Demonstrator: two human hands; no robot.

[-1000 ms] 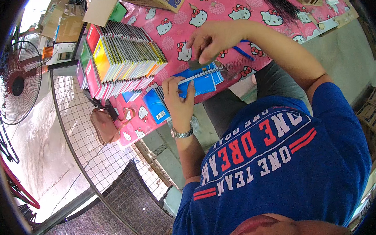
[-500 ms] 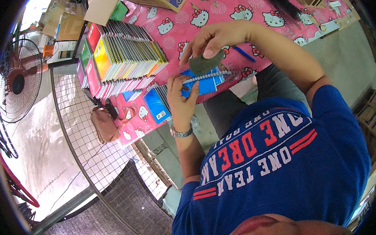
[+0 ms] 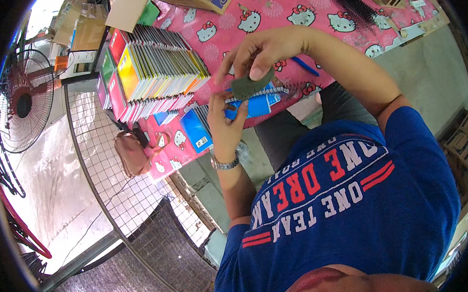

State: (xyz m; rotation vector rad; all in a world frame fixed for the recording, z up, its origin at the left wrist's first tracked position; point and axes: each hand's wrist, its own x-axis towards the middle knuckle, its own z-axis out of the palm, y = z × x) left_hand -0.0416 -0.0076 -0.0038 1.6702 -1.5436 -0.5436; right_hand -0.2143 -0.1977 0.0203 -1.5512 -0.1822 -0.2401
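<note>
My left hand (image 3: 226, 117) grips a blue notebook (image 3: 256, 108) at its left end, thumb on the near face and fingers on the far side. Along the notebook's upper edge runs a spiral coil (image 3: 276, 90), whose loose end extends past the right end. In my right hand (image 3: 263, 50), pinched between thumb and fingers, is a dark grey-green flat pad (image 3: 251, 87) with a curved edge. This pad lies over the notebook's coiled edge and hides part of it. Just left of my left hand, more blue spiral notebooks (image 3: 195, 131) rest on the table.
Tall stacks of spiral notebooks (image 3: 161, 70) stand at the left of the pink patterned table (image 3: 269, 12). A blue pen-like stick (image 3: 305, 66) lies right of my right hand. Black coils (image 3: 354, 7) sit at the far right. A brown bag (image 3: 130, 154) and a fan (image 3: 25, 104) are at left.
My right hand has shifted a little left with the pad, along the notebook's coiled edge. My left hand keeps its grip, and the notebook has tilted slightly.
</note>
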